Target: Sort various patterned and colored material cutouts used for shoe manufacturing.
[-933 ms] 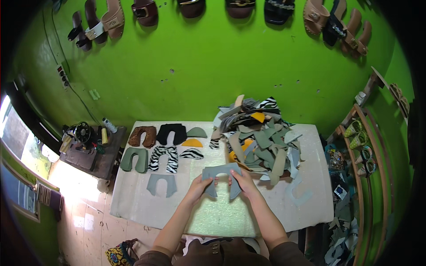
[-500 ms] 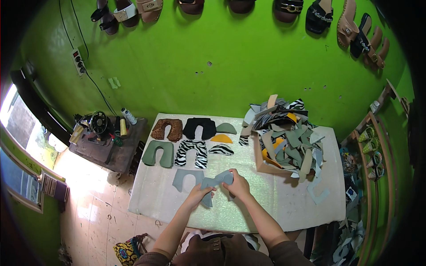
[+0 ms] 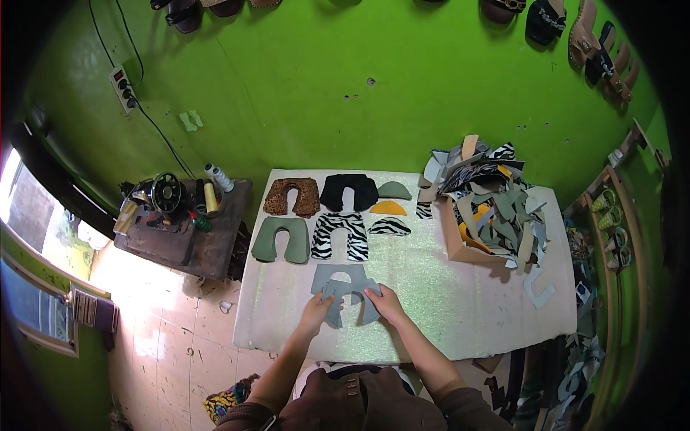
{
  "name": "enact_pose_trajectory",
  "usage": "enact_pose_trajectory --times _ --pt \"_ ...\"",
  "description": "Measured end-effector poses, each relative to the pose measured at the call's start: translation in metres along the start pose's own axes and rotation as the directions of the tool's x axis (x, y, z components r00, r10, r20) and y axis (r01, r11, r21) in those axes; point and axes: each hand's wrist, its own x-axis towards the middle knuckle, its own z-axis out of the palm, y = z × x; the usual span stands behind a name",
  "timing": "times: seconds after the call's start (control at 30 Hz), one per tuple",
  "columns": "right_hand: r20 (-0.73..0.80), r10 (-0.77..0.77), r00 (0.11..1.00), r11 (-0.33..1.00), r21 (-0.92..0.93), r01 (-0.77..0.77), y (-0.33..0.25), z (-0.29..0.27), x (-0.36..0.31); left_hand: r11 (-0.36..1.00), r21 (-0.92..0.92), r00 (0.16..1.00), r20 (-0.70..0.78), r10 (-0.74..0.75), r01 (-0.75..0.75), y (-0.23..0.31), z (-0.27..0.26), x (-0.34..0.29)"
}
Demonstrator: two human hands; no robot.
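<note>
Between my two hands is a grey U-shaped cut piece (image 3: 351,286), its legs pointing toward me. My left hand (image 3: 315,314) pinches its left side; my right hand (image 3: 388,303) grips the right side. Just beyond, partly covered by it, another grey U-shaped piece (image 3: 323,272) lies on the table. Farther back are U-shaped pieces in green (image 3: 265,243), zebra print (image 3: 330,233), leopard print (image 3: 280,198) and black (image 3: 332,195). Half-moon pieces in green (image 3: 394,190), yellow (image 3: 389,208) and zebra print (image 3: 390,228) sit to their right.
A cardboard box (image 3: 460,243) overflowing with scraps stands at the table's right, with a pale grey offcut (image 3: 537,291) before it. The white-covered table (image 3: 445,323) meets a green wall. Left of it is a sewing machine (image 3: 167,208) with thread spools (image 3: 210,200). Sandals (image 3: 545,23) hang above.
My hands have turned the grey piece from a twisted, folded position to a spread-out arch, now overlapping the grey piece on the table. The whole view has shifted.
</note>
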Motion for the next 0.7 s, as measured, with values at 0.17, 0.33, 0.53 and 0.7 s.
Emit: enact_pose_trajectory --times 0.17,0.33,0.53,0.7 --pt "0.009 0.027 1.0 0.996 0.085 -0.027 0.004 0.017 0.024 1.0 -0.011 0.999 -0.044 -0.005 0.004 0.009 -0.02 0.014" --pt "-0.068 0.041 0.997 0.998 0.059 -0.037 -0.002 0.027 0.034 0.999 -0.018 0.999 -0.025 0.028 -0.029 0.003 -0.041 0.034" --pt "-0.139 0.061 0.988 0.998 -0.015 -0.063 0.01 0.027 0.039 0.996 0.081 0.997 -0.063 0.049 -0.044 -0.002 -0.04 0.047" --pt "-0.168 0.039 0.985 0.996 -0.075 -0.052 -0.004 0.026 0.033 0.969 0.22 0.98 -0.138 0.142 -0.11 -0.005 -0.037 0.053"
